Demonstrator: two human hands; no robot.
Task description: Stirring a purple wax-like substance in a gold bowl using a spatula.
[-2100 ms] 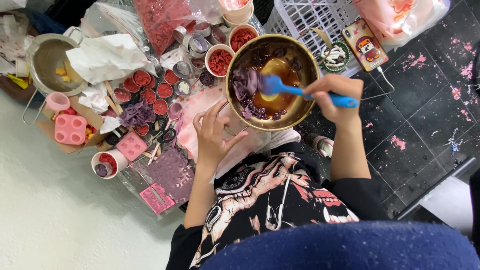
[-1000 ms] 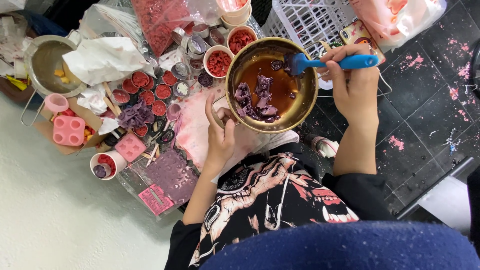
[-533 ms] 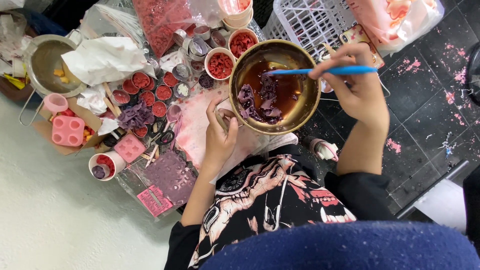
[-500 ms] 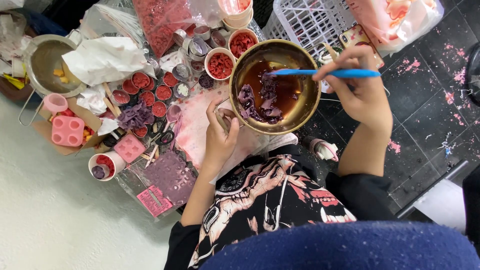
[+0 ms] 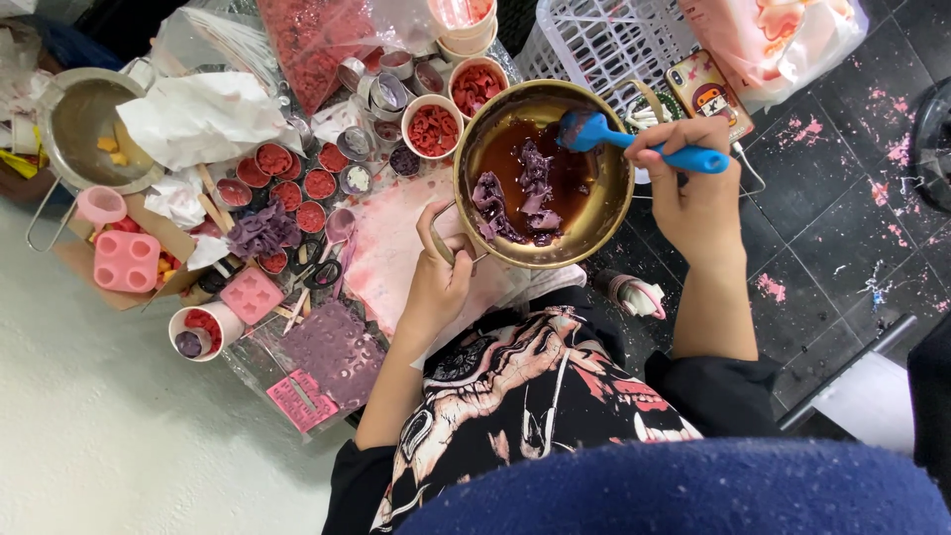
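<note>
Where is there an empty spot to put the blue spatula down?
Bare room: the pale floor left of the pink moulds, and the dark tiles right of the right hand. Crowded: the red-filled cups beside the bowl.

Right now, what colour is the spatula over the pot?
Bright blue spatula, seen clearly in the head view.

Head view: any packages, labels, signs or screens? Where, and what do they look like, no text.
Phone: right of the bowl, above the right hand; rectangular, orange-red case with a cartoon figure.
Clear bag: top centre; transparent, full of red pieces.
Pink bag: top right, beside the white basket; crumpled, pink and white.
Pink card: lower left at the mat edge; flat rectangle, printed.
</note>
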